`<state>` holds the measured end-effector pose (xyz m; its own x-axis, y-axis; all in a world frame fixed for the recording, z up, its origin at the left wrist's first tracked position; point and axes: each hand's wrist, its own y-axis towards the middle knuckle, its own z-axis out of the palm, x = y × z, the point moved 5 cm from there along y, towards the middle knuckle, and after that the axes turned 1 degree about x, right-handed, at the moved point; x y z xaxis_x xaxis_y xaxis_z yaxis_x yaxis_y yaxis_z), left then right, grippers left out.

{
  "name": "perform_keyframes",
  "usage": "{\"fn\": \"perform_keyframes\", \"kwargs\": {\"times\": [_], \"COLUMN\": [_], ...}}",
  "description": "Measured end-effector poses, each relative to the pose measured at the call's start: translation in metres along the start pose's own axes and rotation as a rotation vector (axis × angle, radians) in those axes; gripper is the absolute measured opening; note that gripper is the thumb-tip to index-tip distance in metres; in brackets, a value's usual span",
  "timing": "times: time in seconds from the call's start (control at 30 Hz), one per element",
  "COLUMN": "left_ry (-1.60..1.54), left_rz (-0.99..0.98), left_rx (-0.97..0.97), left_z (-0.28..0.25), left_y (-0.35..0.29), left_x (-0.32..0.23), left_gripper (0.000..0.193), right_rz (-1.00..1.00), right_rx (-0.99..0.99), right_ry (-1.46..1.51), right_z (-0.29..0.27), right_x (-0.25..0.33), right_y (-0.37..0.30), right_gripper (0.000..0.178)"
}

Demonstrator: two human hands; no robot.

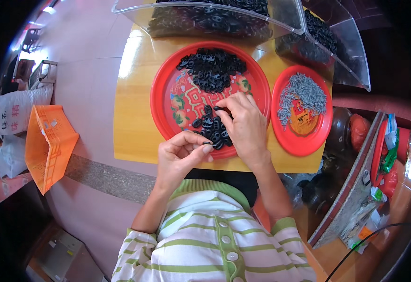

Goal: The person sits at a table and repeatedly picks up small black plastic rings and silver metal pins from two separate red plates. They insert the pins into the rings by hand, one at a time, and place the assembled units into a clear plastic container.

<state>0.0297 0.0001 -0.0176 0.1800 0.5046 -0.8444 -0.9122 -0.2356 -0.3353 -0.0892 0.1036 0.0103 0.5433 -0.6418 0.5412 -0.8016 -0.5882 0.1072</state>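
Note:
On a large red round tray (159, 101) with a fruit pattern lie small black oval plastic pieces, some with two holes. One loose heap (212, 70) sits at the far side, and another pile (217, 131) lies at the near side. My left hand (179, 152) is closed in a pinch at the tray's near edge, a small black plastic piece (207, 143) between thumb and index finger. Over the near pile, my right hand (248, 127) pinches another dark piece (219, 108) at its fingertips. Its lower fingers are curled and partly hidden.
Right of the tray, a smaller red plate (304, 148) holds many thin grey screws (302, 91). Clear plastic bins (210, 23) of black pieces stand at the far edge of the yellow table (132, 108). An orange basket (50, 145) is on the floor at left.

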Motion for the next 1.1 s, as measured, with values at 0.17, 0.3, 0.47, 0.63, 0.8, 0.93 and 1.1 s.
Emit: {"fn": "perform_keyframes", "kwargs": {"times": [0.17, 0.3, 0.47, 0.63, 0.8, 0.93, 1.1], "left_ry": [0.002, -0.022, -0.045, 0.059, 0.078, 0.073, 0.076], "left_rz": [-0.008, 0.080, 0.171, 0.173, 0.231, 0.238, 0.244], "left_rx": [-0.048, -0.025, 0.019, 0.031, 0.040, 0.035, 0.032], "left_z": [0.002, 0.009, 0.033, 0.052, 0.058, 0.060, 0.061], "left_y": [0.000, 0.009, 0.030, 0.031, 0.026, 0.023, 0.022], "left_x": [-0.005, -0.014, -0.044, -0.064, -0.065, -0.064, -0.064], "left_gripper": [0.005, 0.005, 0.011, 0.011, 0.010, 0.010, 0.010], "right_rz": [0.098, 0.328, 0.415, 0.384, 0.346, 0.350, 0.319], "right_rx": [-0.003, 0.024, 0.043, -0.024, -0.064, -0.052, -0.078], "right_ry": [0.327, 0.861, 1.438, 1.517, 1.562, 1.532, 1.483], "right_z": [-0.003, -0.014, -0.035, -0.051, -0.053, -0.053, -0.057], "right_x": [-0.008, -0.007, -0.010, -0.011, -0.008, -0.006, -0.001], "right_y": [-0.005, -0.015, -0.015, -0.022, -0.027, -0.033, -0.034], "right_gripper": [0.011, 0.014, 0.024, 0.022, 0.020, 0.019, 0.018]}}
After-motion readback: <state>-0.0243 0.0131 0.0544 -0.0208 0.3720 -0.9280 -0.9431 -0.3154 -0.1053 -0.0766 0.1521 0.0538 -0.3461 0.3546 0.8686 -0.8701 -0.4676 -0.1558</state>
